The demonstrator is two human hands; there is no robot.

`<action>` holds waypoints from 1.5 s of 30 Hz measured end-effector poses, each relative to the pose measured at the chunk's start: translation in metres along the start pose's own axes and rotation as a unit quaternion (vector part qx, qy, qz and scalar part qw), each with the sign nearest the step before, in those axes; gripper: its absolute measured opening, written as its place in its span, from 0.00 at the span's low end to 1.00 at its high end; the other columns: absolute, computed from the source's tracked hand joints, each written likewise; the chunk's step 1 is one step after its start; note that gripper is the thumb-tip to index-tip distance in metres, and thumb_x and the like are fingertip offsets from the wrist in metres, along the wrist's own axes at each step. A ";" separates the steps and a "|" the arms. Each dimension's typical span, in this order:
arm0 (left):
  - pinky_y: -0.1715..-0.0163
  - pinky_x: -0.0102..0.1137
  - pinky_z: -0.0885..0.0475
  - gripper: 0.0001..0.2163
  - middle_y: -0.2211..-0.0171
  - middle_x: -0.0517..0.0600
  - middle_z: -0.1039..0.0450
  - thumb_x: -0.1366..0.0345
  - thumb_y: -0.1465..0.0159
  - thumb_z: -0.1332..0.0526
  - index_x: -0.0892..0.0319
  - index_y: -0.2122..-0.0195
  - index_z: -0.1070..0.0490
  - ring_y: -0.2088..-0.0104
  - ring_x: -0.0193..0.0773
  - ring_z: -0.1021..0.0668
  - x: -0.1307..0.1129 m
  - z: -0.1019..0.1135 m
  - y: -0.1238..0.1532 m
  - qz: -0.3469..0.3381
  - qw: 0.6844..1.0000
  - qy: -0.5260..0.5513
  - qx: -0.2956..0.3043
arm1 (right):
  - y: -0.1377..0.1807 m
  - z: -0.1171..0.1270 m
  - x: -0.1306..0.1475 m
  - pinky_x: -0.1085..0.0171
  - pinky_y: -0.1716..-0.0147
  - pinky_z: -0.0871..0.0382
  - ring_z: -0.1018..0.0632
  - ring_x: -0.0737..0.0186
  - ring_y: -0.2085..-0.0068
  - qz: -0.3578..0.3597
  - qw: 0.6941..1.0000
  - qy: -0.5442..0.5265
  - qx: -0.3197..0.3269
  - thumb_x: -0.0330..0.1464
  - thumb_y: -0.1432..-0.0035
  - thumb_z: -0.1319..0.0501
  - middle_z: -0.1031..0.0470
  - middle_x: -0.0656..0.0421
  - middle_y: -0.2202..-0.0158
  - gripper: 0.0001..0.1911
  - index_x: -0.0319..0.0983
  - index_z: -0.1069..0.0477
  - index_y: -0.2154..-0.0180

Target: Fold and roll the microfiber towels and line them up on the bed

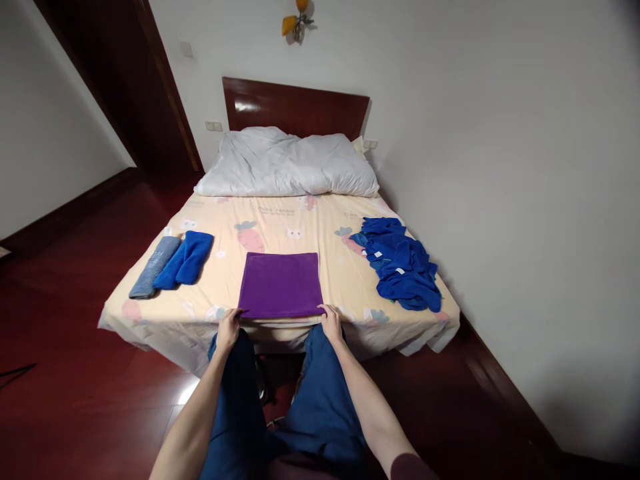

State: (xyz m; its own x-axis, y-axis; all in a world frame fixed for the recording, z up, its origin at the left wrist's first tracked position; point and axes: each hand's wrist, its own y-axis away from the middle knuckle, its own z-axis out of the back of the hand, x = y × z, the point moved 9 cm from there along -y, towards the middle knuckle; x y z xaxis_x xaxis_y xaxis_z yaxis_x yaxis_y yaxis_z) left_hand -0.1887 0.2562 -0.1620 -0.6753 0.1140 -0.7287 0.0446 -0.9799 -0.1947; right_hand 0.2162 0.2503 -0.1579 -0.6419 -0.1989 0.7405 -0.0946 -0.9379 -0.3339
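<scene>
Already, folded towels [196,259] lay aside; the left hand [229,328] and right hand [331,323] pinched near corners of the flat purple towel [281,285] (the blue heap [407,270] lay unfolded).

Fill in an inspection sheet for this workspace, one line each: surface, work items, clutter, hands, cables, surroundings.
Surface: patterned bedsheet, carrot and rabbit prints.
Work items: purple cloth, spread flat near the sheet's front edge.
Clutter: folded grey cloth and folded blue fabric at left; crumpled blue heap at right.
Hands: left hand and right hand grip the purple cloth's near corners.
Cables: none certain; a thin dark object at far left is unclear.
Surroundings: dark headboard, pale bedding, wall lamp, reddish floor.
</scene>
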 end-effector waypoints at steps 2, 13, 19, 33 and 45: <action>0.45 0.41 0.28 0.20 0.53 0.55 0.22 0.72 0.43 0.50 0.58 0.54 0.25 0.50 0.44 0.21 -0.002 0.003 0.004 0.005 1.000 0.007 0.003 | 0.003 0.004 0.000 0.54 0.44 0.29 0.21 0.53 0.50 -0.016 1.000 -0.007 0.001 0.19 0.51 0.50 0.19 0.52 0.55 0.26 0.39 0.21 0.57; 0.48 0.41 0.29 0.14 0.54 0.57 0.22 0.64 0.35 0.47 0.59 0.51 0.28 0.54 0.46 0.22 0.006 -0.004 -0.003 0.070 0.998 0.011 0.002 | 0.002 0.004 -0.032 0.59 0.54 0.26 0.20 0.55 0.57 -0.131 0.988 -0.079 -0.004 0.35 0.40 0.43 0.19 0.48 0.55 0.16 0.34 0.24 0.55; 0.53 0.38 0.29 0.12 0.62 0.56 0.25 0.57 0.33 0.43 0.58 0.55 0.29 0.59 0.46 0.24 0.014 -0.003 -0.013 0.096 0.995 -0.033 -0.022 | -0.004 0.009 -0.041 0.63 0.59 0.31 0.26 0.59 0.65 -0.136 0.990 0.013 -0.023 0.43 0.37 0.40 0.26 0.56 0.68 0.15 0.37 0.26 0.66; 0.60 0.35 0.33 0.13 0.63 0.54 0.25 0.57 0.27 0.51 0.57 0.51 0.32 0.61 0.45 0.23 0.011 -0.007 -0.019 0.134 0.989 -0.060 -0.014 | -0.011 0.006 -0.037 0.63 0.59 0.35 0.23 0.54 0.60 -0.175 0.976 0.128 0.000 0.43 0.28 0.50 0.21 0.51 0.60 0.19 0.38 0.25 0.54; 0.61 0.35 0.35 0.15 0.59 0.57 0.22 0.54 0.26 0.52 0.56 0.51 0.30 0.61 0.48 0.23 0.005 -0.006 -0.018 0.160 0.982 -0.093 -0.021 | -0.008 0.012 -0.030 0.63 0.62 0.39 0.24 0.56 0.65 -0.213 0.957 0.197 -0.003 0.42 0.28 0.48 0.20 0.49 0.64 0.20 0.37 0.23 0.51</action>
State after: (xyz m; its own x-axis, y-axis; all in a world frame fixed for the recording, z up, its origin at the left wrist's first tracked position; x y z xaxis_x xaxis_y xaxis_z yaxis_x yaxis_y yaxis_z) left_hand -0.1888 0.2755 -0.1659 -0.7445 -0.2351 -0.6248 0.3051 -0.9523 -0.0053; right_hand 0.2453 0.2604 -0.1701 -0.7813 0.3250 0.5329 -0.4151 -0.9081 -0.0548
